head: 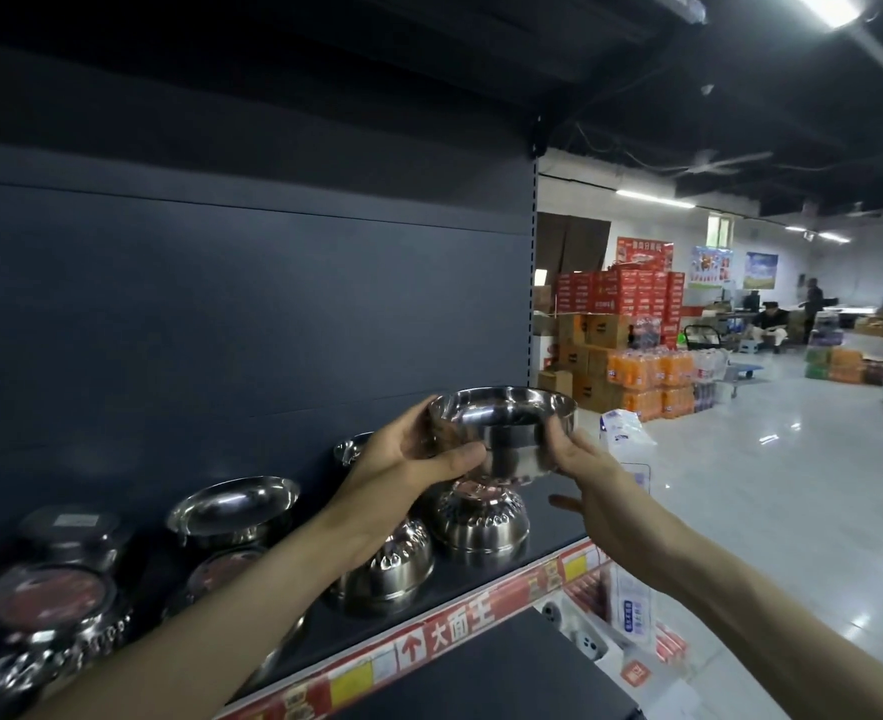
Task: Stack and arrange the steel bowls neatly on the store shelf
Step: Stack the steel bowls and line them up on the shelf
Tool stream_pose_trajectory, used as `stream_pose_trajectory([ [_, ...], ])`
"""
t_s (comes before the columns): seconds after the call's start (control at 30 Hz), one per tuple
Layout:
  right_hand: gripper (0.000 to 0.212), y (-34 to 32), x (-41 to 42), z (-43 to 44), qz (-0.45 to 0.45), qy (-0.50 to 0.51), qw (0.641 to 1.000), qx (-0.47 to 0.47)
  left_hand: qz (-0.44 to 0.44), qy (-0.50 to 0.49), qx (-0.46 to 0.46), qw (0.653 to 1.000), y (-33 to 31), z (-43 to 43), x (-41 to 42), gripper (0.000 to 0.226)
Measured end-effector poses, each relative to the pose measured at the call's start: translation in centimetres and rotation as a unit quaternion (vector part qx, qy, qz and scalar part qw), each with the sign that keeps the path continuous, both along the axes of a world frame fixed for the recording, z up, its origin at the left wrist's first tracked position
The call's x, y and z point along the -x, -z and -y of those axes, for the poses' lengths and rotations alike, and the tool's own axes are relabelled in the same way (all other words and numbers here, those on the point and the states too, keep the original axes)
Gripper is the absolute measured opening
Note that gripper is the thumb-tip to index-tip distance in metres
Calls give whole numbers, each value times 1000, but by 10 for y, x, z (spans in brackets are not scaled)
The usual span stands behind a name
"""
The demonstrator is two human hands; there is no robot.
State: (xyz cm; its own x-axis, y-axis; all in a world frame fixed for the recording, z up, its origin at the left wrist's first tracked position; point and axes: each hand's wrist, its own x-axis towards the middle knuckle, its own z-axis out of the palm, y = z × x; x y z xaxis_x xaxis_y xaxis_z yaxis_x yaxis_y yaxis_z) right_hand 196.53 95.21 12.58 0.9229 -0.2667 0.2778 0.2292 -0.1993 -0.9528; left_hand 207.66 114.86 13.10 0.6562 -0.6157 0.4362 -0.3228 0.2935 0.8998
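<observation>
While the left hand curls its fingers round the left side of the steel bowl, the right hand pinches its right wall, lower fingers spread loose. The bowl is upright over an upturned embossed bowl at the right end of the shelf — touching or not, I cannot tell.

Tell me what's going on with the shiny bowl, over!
Left grip and right grip both holding steel bowl, upright. It sits right over upside-down bowl at right end of shelf; contact unclear. Nothing in the way.

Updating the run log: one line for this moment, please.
left hand + right hand: hold steel bowl | upright over inverted bowl | contact unclear
</observation>
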Motion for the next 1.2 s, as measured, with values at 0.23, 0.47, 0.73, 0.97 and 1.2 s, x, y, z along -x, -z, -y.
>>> stream_pose_trajectory([
  [0.23, 92, 8, -3, 3, 31, 20, 999, 12, -55, 33, 24, 998, 1, 0, -1, 60],
  [0.47, 85, 14, -18, 19, 19, 32, 999, 8, -60, 31, 29, 997, 4, 11, -11, 34],
  [0.73, 73, 15, -60, 48, 10, 48, 999, -15, -83, 10, 27, 996, 5, 44, -38, 23],
  [0.97, 65, 12, -107, 81, 24, 60, 998, -29, -88, -22, -15, 996, -3, 78, -78, 19],
  [1.2, 76, 12, -149, 109, 40, 40, 998, -38, -82, -55, -51, 994, -9, 105, -124, 39],
])
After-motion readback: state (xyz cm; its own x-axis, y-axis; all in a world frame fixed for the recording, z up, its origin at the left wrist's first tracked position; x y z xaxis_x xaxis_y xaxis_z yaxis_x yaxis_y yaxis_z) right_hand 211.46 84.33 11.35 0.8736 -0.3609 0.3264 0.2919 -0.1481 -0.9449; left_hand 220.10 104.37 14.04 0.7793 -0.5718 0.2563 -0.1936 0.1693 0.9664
